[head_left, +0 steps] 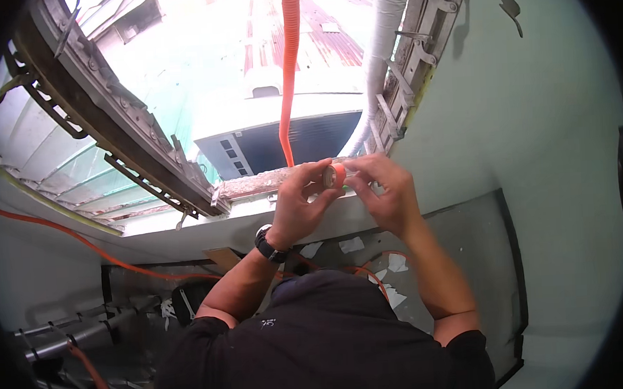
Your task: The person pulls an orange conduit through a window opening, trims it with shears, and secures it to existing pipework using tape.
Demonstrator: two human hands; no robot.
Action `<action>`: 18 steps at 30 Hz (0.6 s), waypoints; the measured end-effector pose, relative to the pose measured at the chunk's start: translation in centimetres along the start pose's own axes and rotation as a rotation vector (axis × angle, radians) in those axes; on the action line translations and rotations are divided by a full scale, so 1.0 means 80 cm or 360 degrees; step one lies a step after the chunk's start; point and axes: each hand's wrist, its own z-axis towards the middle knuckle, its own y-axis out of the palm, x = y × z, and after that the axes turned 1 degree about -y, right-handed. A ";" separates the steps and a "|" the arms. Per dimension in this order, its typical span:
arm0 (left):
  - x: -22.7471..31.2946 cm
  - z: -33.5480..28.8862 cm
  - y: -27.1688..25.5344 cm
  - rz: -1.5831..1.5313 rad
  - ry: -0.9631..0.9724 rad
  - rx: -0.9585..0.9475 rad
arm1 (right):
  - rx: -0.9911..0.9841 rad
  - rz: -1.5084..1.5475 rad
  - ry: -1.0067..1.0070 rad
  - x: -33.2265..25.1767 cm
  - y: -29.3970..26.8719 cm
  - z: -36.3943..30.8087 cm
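In front of the window sill (258, 184), my left hand (300, 201) grips a small roll of orange tape (338, 173) between thumb and fingers, its round pale side showing. From the other side my right hand (390, 192) pinches at the roll's edge with thumb and forefinger; whether a loose tape end is between them I cannot make out. A black watch is on my left wrist. Just beyond my hands, an orange corrugated conduit (289, 83) runs down through the window opening toward the sill.
Outside stands a boxy outdoor air conditioner unit (214, 155). A white-wrapped pipe (382, 43) follows the right window frame; louvre hardware (103, 114) lines the left. Below lie an orange hose (63, 230), paper scraps (351, 245) and a metal ladder (87, 341).
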 end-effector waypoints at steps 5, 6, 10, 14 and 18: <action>-0.001 0.000 0.002 0.0042 0.0073 0.0008 | -0.0013 -0.0106 -0.0098 0.006 0.001 0.001; -0.001 0.000 0.002 0.0041 0.0072 0.0006 | -0.0039 -0.0182 -0.0120 0.006 0.001 0.001; 0.005 0.003 0.000 0.0324 0.0263 0.0053 | -0.0017 -0.0551 -0.0289 0.000 0.008 0.008; 0.003 -0.002 0.001 0.0469 0.0316 0.0080 | -0.0054 -0.0586 -0.0384 0.006 0.017 0.009; -0.005 0.001 0.006 0.0148 0.0009 0.0088 | -0.0099 -0.0543 -0.0316 0.012 0.015 0.004</action>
